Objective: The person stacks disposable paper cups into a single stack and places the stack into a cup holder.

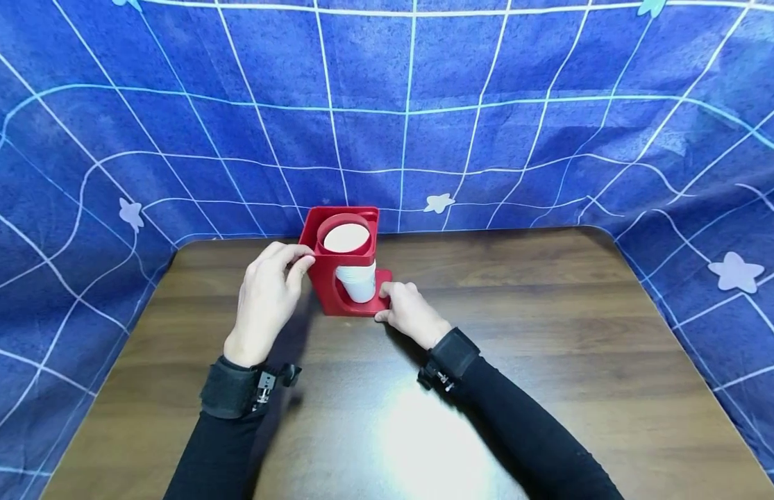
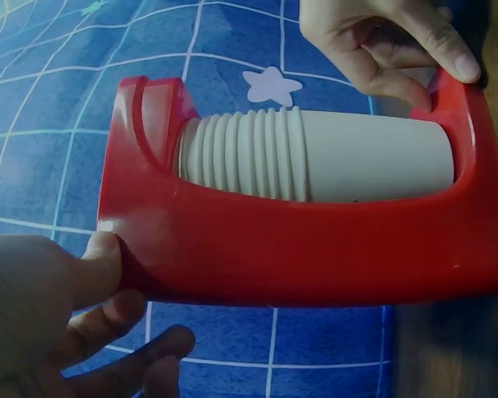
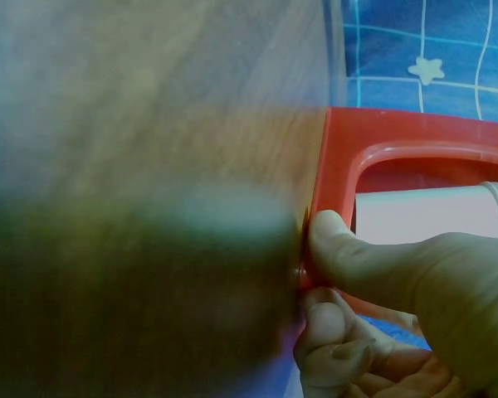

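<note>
blue cloth (image 1: pixel 549 125) with a white grid and pale stars hung behind and to both sides of a dark wooden table (image 1: pixel 549 333), closing in its far edge and its left and right edges. wide bare wood lay to the right of the hands and toward the near edge, where a bright glare sat.

close to the far edge, just left of centre, a red holder (image 1: pixel 337 292) stood upright on the table with a stack of white cups (image 1: pixel 357 278) inside it, the ribbed rims gathered toward its top end.

the left hand (image 1: pixel 264 298) came in from the left, its thumb pressed against the holder's upper edge and its fingers loosely curled beside that edge, not closed round it. the right hand (image 1: pixel 411 312) lay low on the table at the holder's base, thumb and curled forefinger pinching the base's edge. both forearms in black sleeves angled inward from the near edge, each with a dark wrist strap.
</note>
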### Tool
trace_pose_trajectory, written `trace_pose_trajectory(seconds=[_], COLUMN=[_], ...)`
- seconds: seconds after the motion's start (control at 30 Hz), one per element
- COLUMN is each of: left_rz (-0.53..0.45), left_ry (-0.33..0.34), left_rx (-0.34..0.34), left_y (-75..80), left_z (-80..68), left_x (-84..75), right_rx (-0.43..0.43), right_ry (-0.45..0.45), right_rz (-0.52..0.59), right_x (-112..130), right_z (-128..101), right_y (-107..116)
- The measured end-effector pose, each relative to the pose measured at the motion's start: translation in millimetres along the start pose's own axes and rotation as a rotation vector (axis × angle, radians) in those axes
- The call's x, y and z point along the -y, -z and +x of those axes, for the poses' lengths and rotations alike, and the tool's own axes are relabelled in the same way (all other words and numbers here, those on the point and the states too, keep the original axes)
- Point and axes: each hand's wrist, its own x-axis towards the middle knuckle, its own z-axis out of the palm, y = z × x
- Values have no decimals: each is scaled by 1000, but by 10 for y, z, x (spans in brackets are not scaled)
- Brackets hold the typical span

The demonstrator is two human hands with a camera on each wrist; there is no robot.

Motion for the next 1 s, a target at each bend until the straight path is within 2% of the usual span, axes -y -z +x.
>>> trace_pose_trajectory(seconds=[0.27,0.43,0.63,0.77,1.0], left_rz=[18,32,60,84,102], left_ry=[22,24,13,-13,-24], left_rx=[-121,-158,-190,-189,-133], left_y=[-22,-59,-83,-89,-103], left_z=[12,-16,-79,-137,-156], left_x=[-27,-44,-92,-131,-126], right_rx=[-20,-47,-98,-85,-55], right_ry=[-13,-5,61,94,110], right_rz=[-23,-49,-100,-162,-210], right_x=[14,8,34,87,131], right_z=[125,134,79,40,67], right_y=[-16,-66,-71,-22,33])
